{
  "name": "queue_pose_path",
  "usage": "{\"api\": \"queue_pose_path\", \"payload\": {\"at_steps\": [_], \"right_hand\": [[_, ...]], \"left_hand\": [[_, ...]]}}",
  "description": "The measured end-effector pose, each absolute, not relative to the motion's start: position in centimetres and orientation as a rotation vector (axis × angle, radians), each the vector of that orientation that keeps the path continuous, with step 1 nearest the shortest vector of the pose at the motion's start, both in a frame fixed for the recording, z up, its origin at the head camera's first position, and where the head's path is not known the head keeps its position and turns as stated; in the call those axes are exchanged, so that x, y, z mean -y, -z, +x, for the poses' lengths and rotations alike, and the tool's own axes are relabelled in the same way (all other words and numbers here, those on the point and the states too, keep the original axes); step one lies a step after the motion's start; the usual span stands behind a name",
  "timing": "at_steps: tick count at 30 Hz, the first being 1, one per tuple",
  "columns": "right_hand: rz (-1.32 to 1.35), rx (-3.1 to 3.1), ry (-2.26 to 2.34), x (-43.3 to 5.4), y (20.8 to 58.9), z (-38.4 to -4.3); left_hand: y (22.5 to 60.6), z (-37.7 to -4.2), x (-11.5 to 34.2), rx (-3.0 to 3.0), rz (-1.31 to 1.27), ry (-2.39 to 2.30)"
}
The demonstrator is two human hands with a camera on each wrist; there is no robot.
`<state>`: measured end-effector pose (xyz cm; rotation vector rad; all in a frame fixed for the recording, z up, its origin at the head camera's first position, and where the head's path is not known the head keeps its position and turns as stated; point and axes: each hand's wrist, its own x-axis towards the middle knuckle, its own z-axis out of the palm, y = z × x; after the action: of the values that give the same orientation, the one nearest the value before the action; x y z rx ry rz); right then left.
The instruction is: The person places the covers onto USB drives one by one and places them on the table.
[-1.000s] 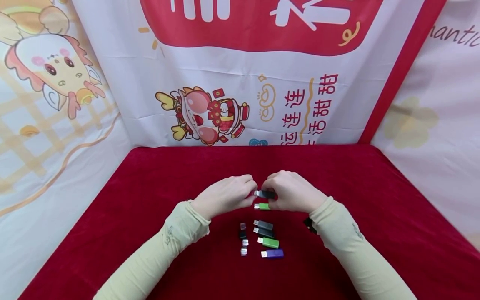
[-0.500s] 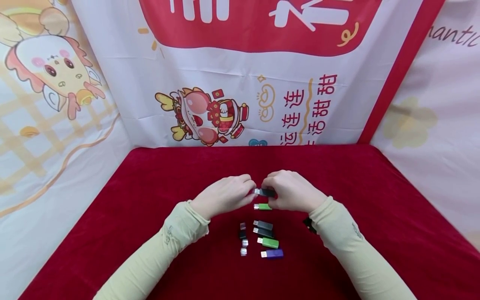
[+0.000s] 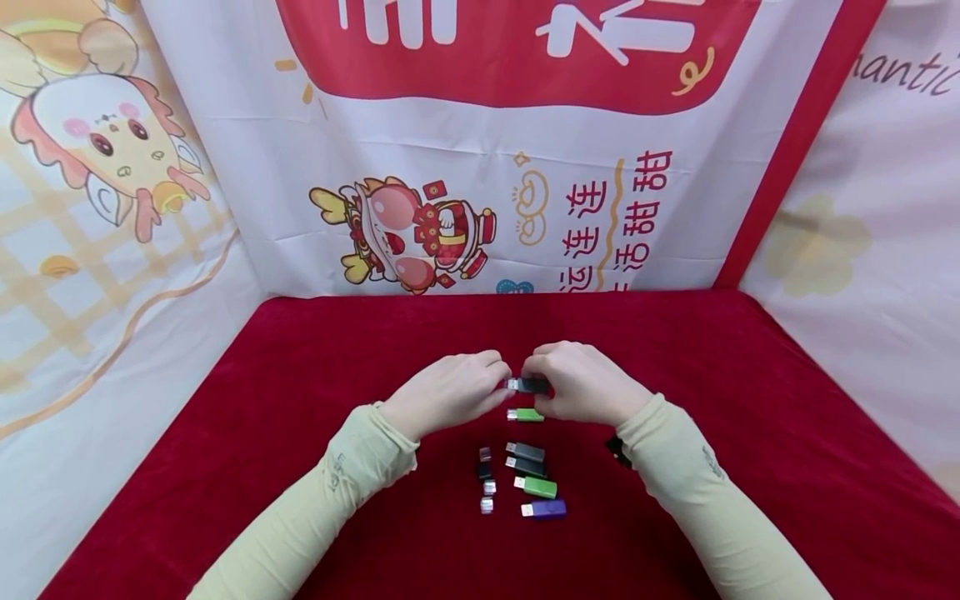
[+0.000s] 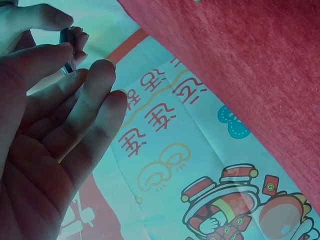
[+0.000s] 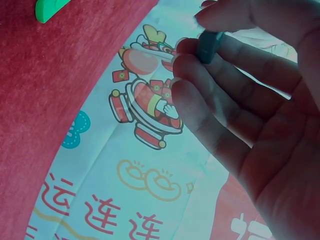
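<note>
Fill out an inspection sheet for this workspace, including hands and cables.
Surface: red cloth.
Job's things: dark USB stick held up; grey stick, second dark stick, purple stick and two green sticks lying; four cap-like pieces.
Clutter: black object by right sleeve, unidentifiable.
Hands: right hand grips the raised stick; left hand appears to pinch a clear piece at its end.
Cables: nothing seen.
Surroundings: printed backdrops.

Dark USB stick partly behind the hands, sleeve lettering illegibly small
</note>
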<state>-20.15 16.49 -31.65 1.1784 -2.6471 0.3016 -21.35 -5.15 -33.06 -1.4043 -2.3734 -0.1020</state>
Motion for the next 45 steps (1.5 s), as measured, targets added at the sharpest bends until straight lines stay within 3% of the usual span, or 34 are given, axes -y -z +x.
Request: {"api": "queue_pose_path", "payload": {"at_steps": [45], "right_hand": [[1.319, 2.576, -0.385, -16.52, 31.34, -20.10]], "left_hand": [[32.95, -21.32, 5.28, 2.357, -1.410, 0.097]]}}
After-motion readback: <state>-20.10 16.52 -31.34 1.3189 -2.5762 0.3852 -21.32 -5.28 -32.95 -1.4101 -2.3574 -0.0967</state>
